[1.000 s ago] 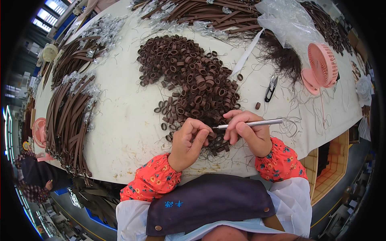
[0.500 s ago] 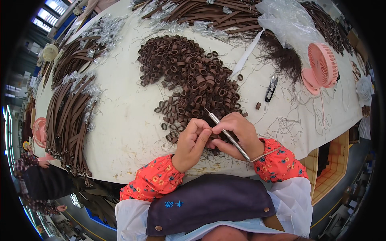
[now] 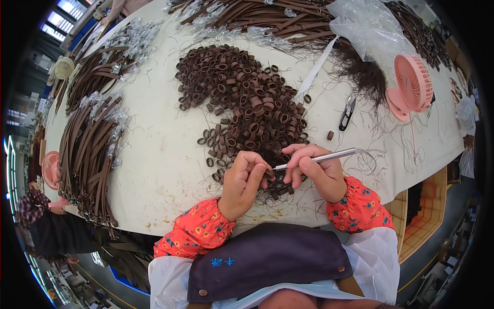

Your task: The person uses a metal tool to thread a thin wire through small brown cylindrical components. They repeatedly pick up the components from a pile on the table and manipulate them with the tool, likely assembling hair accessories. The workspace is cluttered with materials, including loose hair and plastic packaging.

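Observation:
My left hand is closed, pinching a small brown strap loop between thumb and fingers. My right hand grips a slim silver pen-shaped tool; its thin tip meets the loop, though the fingers partly hide the contact. From the tool's back end a thin cord curves away. Just beyond both hands spreads a large heap of brown loops, with loose dark threads among the nearest ones.
Bundles of brown straps with clear wrapping lie at the left, more straps along the far side. To the right are black thread snips, a single loop, a pink fan and clear plastic film. A person stands far left.
My right hand has swung the tool from pointing up and away to lying nearly level, its tip now at the loop. My left hand has barely moved.

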The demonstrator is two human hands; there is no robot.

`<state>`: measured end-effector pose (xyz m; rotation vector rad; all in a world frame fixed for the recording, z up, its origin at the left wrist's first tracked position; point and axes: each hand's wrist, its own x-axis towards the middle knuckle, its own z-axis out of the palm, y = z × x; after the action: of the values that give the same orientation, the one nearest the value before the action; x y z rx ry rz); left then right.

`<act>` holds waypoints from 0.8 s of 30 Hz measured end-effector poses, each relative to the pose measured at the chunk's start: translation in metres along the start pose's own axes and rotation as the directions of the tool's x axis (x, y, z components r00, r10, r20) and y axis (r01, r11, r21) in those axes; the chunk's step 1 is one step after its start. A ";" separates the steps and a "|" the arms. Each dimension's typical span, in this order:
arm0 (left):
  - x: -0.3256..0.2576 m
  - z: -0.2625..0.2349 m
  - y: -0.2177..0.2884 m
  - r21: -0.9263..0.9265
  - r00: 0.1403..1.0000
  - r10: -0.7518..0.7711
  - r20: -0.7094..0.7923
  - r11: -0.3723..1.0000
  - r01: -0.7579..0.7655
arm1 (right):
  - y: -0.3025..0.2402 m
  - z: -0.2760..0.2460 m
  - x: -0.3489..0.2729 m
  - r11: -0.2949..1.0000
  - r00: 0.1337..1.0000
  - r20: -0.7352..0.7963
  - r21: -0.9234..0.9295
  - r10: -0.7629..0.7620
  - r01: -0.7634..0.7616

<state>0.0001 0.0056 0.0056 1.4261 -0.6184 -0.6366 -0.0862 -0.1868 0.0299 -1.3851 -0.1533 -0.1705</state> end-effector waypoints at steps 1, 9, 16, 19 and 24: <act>0.000 0.000 0.000 0.001 1.000 -0.001 -0.001 1.000 0.001 | 0.000 0.000 0.000 1.000 1.000 0.009 -0.012 -0.013 0.013; -0.001 0.000 0.002 0.015 1.000 -0.006 0.003 1.000 0.006 | 0.001 0.001 0.001 1.000 1.000 0.023 -0.014 -0.006 0.006; -0.002 -0.001 0.000 0.020 1.000 0.000 -0.001 1.000 0.000 | 0.001 0.001 0.001 0.999 0.999 0.035 -0.030 -0.034 0.035; -0.002 -0.001 0.000 0.026 1.000 -0.006 0.006 1.000 0.006 | 0.001 0.001 0.001 0.999 0.999 0.034 -0.040 -0.030 0.031; 0.000 0.003 0.000 0.007 1.000 -0.005 0.005 1.000 0.005 | 0.001 -0.002 -0.001 0.997 0.999 0.025 -0.074 -0.036 0.038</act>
<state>-0.0023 0.0036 0.0061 1.4330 -0.6217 -0.6429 -0.0869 -0.1890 0.0288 -1.4596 -0.1939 -0.1920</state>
